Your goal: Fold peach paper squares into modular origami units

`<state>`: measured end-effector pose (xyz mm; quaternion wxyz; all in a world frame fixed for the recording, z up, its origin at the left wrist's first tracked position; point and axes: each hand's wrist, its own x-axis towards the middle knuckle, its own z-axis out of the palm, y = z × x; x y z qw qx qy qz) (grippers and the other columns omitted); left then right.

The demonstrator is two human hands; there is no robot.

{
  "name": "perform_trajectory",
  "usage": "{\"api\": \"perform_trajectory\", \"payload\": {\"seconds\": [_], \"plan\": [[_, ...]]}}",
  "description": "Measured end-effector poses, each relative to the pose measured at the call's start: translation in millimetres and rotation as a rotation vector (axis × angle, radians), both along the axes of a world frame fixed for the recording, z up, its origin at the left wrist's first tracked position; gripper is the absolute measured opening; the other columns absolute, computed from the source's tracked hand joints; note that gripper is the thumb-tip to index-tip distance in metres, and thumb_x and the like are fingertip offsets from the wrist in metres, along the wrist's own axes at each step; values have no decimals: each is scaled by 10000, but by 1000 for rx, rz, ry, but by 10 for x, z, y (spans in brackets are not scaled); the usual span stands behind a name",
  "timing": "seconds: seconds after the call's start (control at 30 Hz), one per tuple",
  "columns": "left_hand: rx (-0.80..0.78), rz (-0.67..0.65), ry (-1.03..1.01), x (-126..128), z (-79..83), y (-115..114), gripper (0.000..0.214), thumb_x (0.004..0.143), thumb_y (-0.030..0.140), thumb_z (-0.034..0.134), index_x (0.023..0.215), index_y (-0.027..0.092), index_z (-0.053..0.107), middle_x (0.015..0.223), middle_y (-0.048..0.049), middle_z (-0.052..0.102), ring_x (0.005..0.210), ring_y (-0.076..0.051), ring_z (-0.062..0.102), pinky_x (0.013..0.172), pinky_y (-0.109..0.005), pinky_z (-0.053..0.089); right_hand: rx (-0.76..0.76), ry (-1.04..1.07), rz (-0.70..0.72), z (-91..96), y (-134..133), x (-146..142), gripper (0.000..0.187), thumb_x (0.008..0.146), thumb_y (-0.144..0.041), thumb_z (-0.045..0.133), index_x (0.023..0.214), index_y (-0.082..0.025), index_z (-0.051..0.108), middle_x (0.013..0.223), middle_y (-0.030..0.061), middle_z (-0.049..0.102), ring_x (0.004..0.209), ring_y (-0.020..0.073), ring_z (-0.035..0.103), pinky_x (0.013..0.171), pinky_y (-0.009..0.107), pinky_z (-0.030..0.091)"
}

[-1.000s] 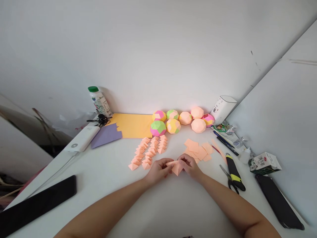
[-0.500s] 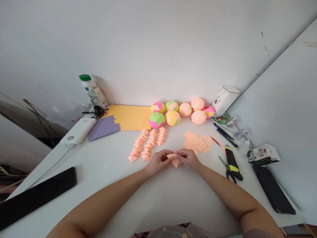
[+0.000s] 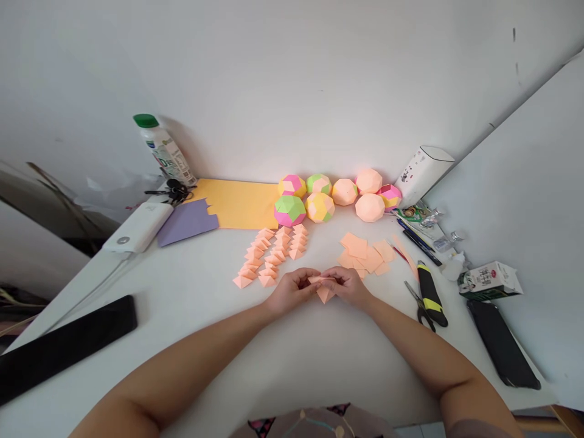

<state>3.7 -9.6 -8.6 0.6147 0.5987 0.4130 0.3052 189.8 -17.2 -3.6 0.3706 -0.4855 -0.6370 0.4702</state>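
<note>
A white desk [image 3: 191, 316] is filling the view and meeting the wall at its far edge. A long black bar [image 3: 64, 347] is lying at the near left. A yellow sheet [image 3: 237, 204] is resting flat by the wall, and paper balls [image 3: 289, 211] are sitting in a cluster just right of it. Rows of folded peach units [image 3: 269, 255] are lying nearer than the balls, with loose peach squares [image 3: 365, 255] well to their right and scissors [image 3: 429, 298] further right again.

At the centre, the left hand [image 3: 292, 291] and right hand [image 3: 350, 286] are coming together, both pinching one peach piece [image 3: 325, 294] just above the desk. The piece is sitting directly between the hands, its long edge running left to right under the fingertips and its point hanging toward the near side. Both hands are equally close to it, each gripping one end.
</note>
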Motion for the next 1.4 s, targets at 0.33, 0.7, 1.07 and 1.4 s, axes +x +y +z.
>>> {"api": "perform_trajectory", "payload": {"seconds": [0.33,0.7,1.07,1.4], "plan": [[14,53,3,-1,11,1,396,748,469,599,999,164,597,637,21,526,544,-98,460,485,-215,381,-34,26,15,-50,16,33,226,759,-383,641,805,-170,698,613,15,609,518,113,494,486,239,400],[-23,44,-23,-10,80,-7,285,778,441,588,795,156,597,575,38,498,485,-74,416,423,-183,312,-82,48,19,-79,30,57,239,752,-394,653,816,-167,697,662,26,626,549,119,516,508,243,414],[-3,55,-29,-13,40,12,224,800,380,566,750,162,578,550,47,489,475,-72,420,437,-182,324,-108,76,24,13,29,30,211,740,-359,655,771,-152,681,595,2,587,520,102,498,484,221,394],[-41,164,-77,-11,67,11,140,759,271,555,675,168,511,545,47,485,484,-78,432,473,-192,345,-112,49,-3,-4,27,34,211,736,-358,660,787,-155,690,631,15,616,561,122,537,514,237,416]]}}
